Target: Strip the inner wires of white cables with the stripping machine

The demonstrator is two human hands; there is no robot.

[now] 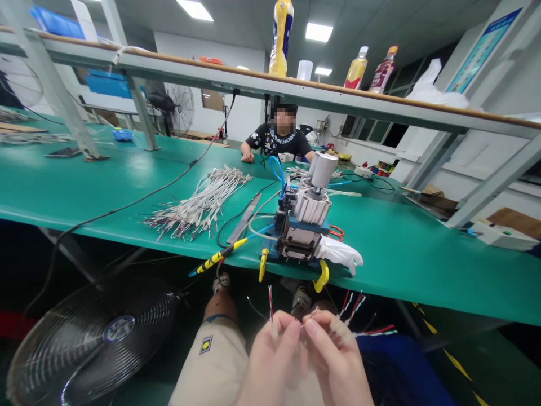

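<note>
Low in front of me, above my lap, my left hand [276,349] and my right hand [332,349] meet at the fingertips. Both are closed in a pinch on thin cable wires. From the left hand, stripped wire ends [270,301] in red, green and white stick up. Several cable ends [376,331] with red, green, white and black wires fan out past the right hand's fingers. The exact wire between the fingertips is too small to make out. Beyond my hands, a pneumatic press [302,220] stands at the table's front edge.
A bundle of white cables [203,200] lies on the green table [376,242], beside a steel ruler [244,219]. A floor fan [118,330] stands at lower left, a blue bin [401,372] at lower right. Bottles stand on the overhead shelf [236,70]. Another person [276,138] sits across the table.
</note>
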